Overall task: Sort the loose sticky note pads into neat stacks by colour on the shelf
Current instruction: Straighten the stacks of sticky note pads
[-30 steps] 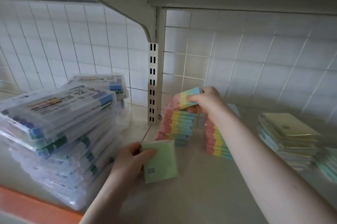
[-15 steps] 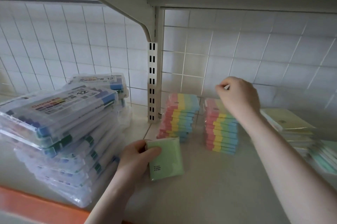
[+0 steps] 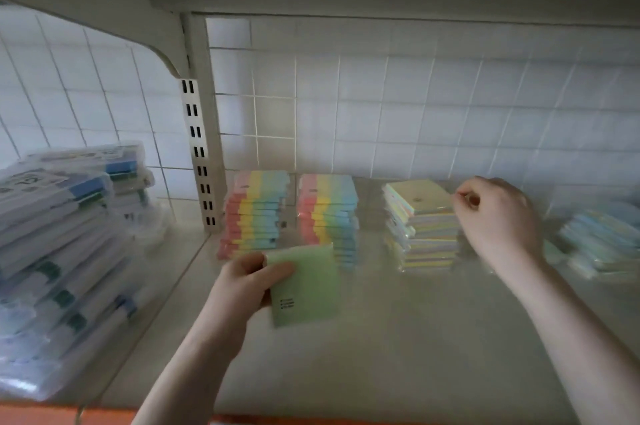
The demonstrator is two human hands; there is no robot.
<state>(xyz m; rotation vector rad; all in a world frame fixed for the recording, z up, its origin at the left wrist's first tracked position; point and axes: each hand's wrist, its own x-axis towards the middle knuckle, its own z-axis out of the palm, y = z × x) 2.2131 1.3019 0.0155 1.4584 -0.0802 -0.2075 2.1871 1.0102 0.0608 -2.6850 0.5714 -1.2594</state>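
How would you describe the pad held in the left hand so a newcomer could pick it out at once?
Start at the slotted shelf upright and drop to the two rainbow-striped pad stacks right of it. In front of them the left hand holds a single pad, the plain green sticky note pad, above the shelf floor. Unlike the striped or pastel stacked neighbours, it is one solid green with small dark print near its lower left.

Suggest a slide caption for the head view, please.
Left hand holds a green pad while the right hand reaches the yellow stack.
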